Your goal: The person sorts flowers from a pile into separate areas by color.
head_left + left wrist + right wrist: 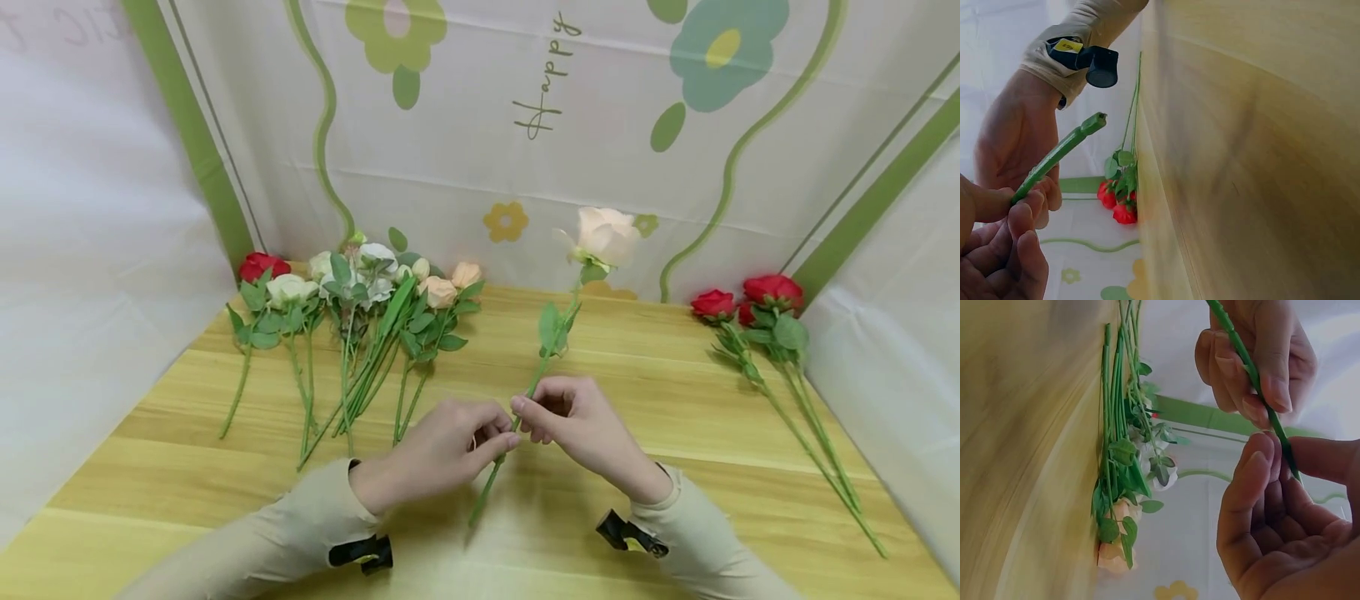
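Note:
A pale pink artificial rose on a long green stem is held up over the table, tilted with its bloom up and to the right. My left hand pinches the lower stem between thumb and fingers, with the cut end sticking out below. Just above it, my right hand pinches the same stem with thumb and fingertips. Leaves grow partway up, under the bloom. In the right wrist view the stem passes through both hands, and the bloom is out of sight there.
On the left of the wooden table lie several flowers: a red rose, a white rose, white blossoms and peach roses. Several red roses lie at the right. A printed cloth hangs behind.

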The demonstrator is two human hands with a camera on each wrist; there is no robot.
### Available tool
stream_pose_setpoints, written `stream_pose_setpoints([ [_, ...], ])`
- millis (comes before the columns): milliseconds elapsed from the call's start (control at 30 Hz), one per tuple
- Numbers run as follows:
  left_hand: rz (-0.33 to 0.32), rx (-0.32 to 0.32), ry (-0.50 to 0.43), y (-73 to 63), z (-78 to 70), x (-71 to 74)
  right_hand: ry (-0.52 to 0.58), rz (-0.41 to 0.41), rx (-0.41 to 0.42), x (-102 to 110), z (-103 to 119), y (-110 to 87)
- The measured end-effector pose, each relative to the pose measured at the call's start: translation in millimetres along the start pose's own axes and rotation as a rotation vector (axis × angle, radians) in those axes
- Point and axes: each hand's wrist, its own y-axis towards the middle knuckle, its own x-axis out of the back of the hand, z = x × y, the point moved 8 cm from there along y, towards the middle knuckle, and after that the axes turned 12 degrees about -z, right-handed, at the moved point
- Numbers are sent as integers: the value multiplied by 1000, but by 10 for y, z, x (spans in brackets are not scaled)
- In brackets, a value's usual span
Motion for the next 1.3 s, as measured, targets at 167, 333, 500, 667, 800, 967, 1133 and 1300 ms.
stream_pose_setpoints([
  [167,16,-8,9,-11,-34,-22,5,12,29,-30,36,-24],
  [333,30,13,12,-12,-24,-31,-6,19,36,-47,44,-28],
  [500,56,22,25,-21,0,-45,-23,28,31,-52,38,-40],
  [667,70,27,43,-16,17,-48,-12,27,24,-32,40,-37],
  [800,77,49,58,-15,43,-19,-37,29,20,40,54,-8],
  [967,65,81,110,6,98,74,-106,8,-21,281,73,20],
  [1133,48,88,129,22,137,155,-210,-63,-65,599,21,20],
  [1300,46,81,144,52,143,178,-365,-113,-111,1009,-156,31],
])
